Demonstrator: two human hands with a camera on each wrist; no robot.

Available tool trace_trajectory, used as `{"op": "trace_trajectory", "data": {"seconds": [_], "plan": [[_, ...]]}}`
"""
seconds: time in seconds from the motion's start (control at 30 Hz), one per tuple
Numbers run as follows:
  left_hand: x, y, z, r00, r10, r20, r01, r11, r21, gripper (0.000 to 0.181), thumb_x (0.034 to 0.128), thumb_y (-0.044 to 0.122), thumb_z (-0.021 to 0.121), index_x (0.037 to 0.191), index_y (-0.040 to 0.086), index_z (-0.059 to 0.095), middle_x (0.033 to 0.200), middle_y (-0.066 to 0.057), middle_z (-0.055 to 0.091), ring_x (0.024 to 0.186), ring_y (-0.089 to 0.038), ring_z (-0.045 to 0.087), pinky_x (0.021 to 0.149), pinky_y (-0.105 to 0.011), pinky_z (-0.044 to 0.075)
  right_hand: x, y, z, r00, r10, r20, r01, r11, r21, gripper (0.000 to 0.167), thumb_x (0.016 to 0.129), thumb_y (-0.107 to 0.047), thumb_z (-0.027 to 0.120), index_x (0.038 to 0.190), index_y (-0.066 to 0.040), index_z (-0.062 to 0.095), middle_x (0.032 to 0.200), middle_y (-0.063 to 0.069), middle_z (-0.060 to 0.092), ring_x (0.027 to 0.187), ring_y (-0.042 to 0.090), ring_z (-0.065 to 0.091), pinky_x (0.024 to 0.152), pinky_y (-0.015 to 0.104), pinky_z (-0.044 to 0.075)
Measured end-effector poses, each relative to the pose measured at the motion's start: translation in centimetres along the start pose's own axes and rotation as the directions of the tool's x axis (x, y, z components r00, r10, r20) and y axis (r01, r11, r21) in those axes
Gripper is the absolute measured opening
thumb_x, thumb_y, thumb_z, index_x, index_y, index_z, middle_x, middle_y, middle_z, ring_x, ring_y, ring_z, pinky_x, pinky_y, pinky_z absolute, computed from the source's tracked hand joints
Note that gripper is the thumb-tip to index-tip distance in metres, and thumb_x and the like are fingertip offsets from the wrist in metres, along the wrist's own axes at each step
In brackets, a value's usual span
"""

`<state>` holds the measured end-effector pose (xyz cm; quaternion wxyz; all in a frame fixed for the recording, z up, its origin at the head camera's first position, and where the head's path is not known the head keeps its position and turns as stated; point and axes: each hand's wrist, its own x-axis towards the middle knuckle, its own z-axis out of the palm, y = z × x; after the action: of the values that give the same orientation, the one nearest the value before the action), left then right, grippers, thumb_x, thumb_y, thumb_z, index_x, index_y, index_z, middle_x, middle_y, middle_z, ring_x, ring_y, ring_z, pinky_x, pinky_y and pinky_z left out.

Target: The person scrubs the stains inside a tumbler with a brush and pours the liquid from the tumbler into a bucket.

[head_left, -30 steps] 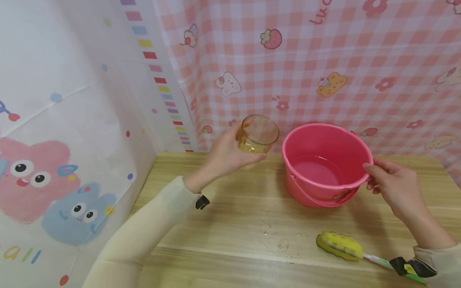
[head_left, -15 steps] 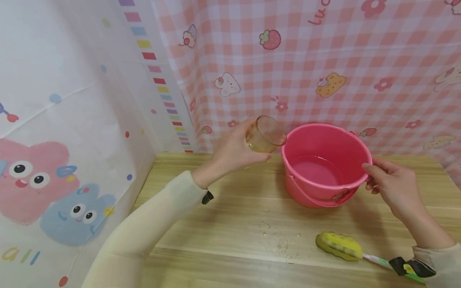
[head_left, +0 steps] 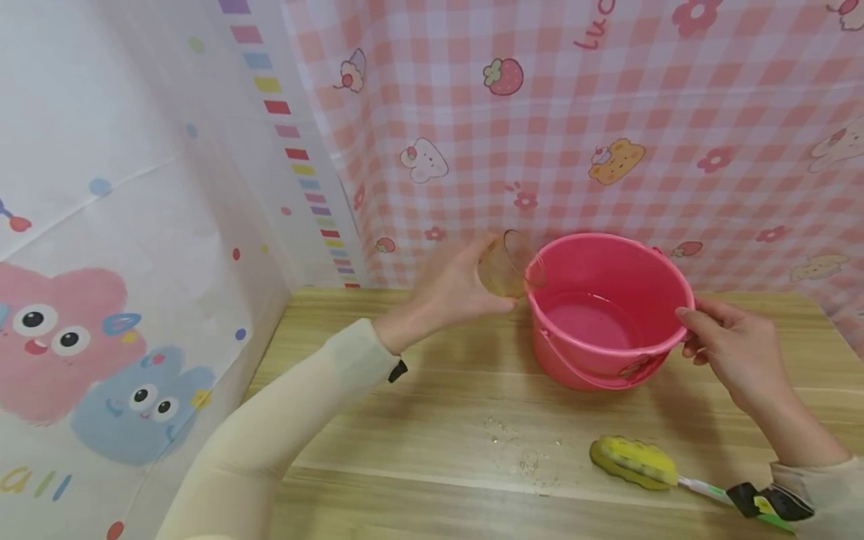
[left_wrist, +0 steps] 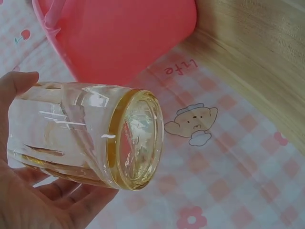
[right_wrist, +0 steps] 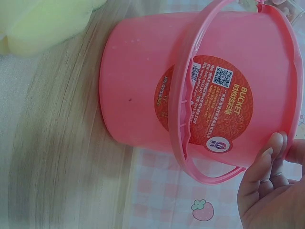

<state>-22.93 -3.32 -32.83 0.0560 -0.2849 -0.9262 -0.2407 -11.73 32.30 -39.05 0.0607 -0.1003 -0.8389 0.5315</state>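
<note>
My left hand (head_left: 459, 289) grips a clear amber drinking glass (head_left: 502, 264), tipped on its side so its mouth is over the left rim of the pink bucket (head_left: 580, 360). In the left wrist view the thick base of the glass (left_wrist: 138, 138) faces the camera, with fingers and thumb around its wall. My right hand (head_left: 739, 345) pinches the bucket's right rim between thumb and fingers. A shallow layer of water seems to lie in the bucket. Its handle (right_wrist: 183, 95) hangs down over a round red label (right_wrist: 224, 105) in the right wrist view.
On the wooden table (head_left: 405, 450), a yellow sponge brush (head_left: 634, 461) with a white and green handle lies in front of the bucket. Small water drops (head_left: 529, 465) dot the wood left of it. A pink checked cloth (head_left: 459, 112) hangs behind.
My left hand has moved right with the glass and tilted it from nearly upright to lying sideways at the bucket's rim. The right hand and the bucket keep their places.
</note>
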Motion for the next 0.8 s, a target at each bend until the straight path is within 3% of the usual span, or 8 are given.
{"op": "trace_trajectory", "data": {"seconds": [0.23, 0.4, 0.63, 0.8], "plan": [[0.19, 0.44, 0.31, 0.999, 0.006, 0.048, -0.007, 0.999, 0.034, 0.097, 0.0723, 0.054, 0.09, 0.152, 0.013, 0.052, 0.138, -0.004, 0.065, 0.107, -0.018, 0.065, 0.083, -0.033, 0.058, 0.0, -0.11, -0.02, 1.0, 0.005, 0.005, -0.005, 1.0, 0.005, 0.06, 0.108, -0.031, 0.059, 0.15, 0.01, 0.047, 0.076, -0.009, 0.068, 0.065, 0.009, 0.063, 0.056, 0.02, 0.056], [0.29, 0.59, 0.4, 0.997, 0.008, 0.079, -0.013, 0.998, 0.064, 0.1, 0.0728, 0.053, 0.09, 0.155, 0.014, 0.049, 0.138, -0.006, 0.064, 0.11, -0.019, 0.064, 0.084, -0.036, 0.058, -0.05, -0.11, -0.04, 1.0, 0.0, 0.009, 0.0, 1.0, 0.01, 0.06, 0.108, -0.03, 0.059, 0.149, 0.011, 0.047, 0.076, -0.009, 0.068, 0.065, 0.009, 0.063, 0.056, 0.02, 0.056], [0.32, 0.65, 0.48, 0.996, 0.009, 0.089, -0.016, 0.996, 0.085, 0.099, 0.0715, 0.056, 0.09, 0.154, 0.018, 0.05, 0.133, -0.005, 0.063, 0.105, -0.017, 0.061, 0.072, -0.031, 0.056, -0.07, -0.12, -0.01, 1.0, -0.001, 0.011, 0.001, 1.0, 0.001, 0.059, 0.108, -0.03, 0.058, 0.15, 0.01, 0.047, 0.077, -0.009, 0.068, 0.066, 0.008, 0.062, 0.057, 0.02, 0.056], [0.45, 0.82, 0.37, 0.996, 0.013, 0.088, -0.021, 0.995, 0.098, 0.099, 0.0707, 0.056, 0.09, 0.154, 0.02, 0.05, 0.133, -0.004, 0.062, 0.107, -0.016, 0.059, 0.071, -0.031, 0.056, -0.06, -0.11, -0.02, 1.0, 0.0, 0.015, 0.001, 1.0, -0.01, 0.06, 0.109, -0.032, 0.057, 0.151, 0.009, 0.047, 0.077, -0.01, 0.068, 0.067, 0.009, 0.063, 0.058, 0.02, 0.056]]}}
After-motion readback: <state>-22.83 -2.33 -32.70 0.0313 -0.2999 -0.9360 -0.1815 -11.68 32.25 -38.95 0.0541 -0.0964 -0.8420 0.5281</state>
